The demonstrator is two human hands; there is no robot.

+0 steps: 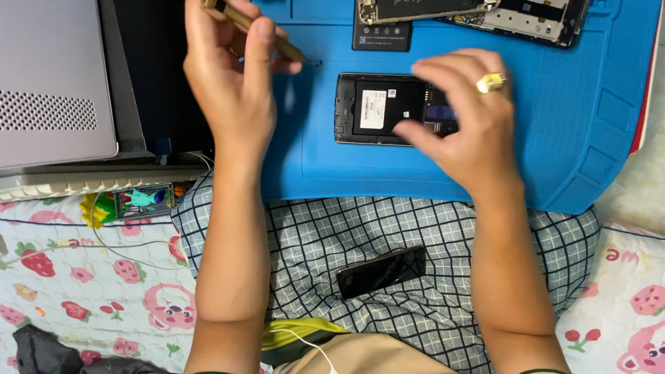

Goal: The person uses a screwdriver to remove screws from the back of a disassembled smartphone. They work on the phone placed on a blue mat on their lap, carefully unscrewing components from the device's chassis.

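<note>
My left hand (232,69) grips a brass-coloured screwdriver (280,45), its thin tip resting on the blue work mat (318,166) just left of an opened black phone (370,107). The phone lies face down with its back cover off and a white label showing. My right hand (460,114), wearing a gold ring, covers the phone's right end, fingers curled over the inside. What the fingertips pinch is hidden.
A loose phone battery (382,34) and two more dismantled phone bodies (526,17) lie at the mat's far edge. A black phone (381,271) rests on checked cloth on my lap. A grey laptop (52,83) stands at left, above a strawberry-print blanket.
</note>
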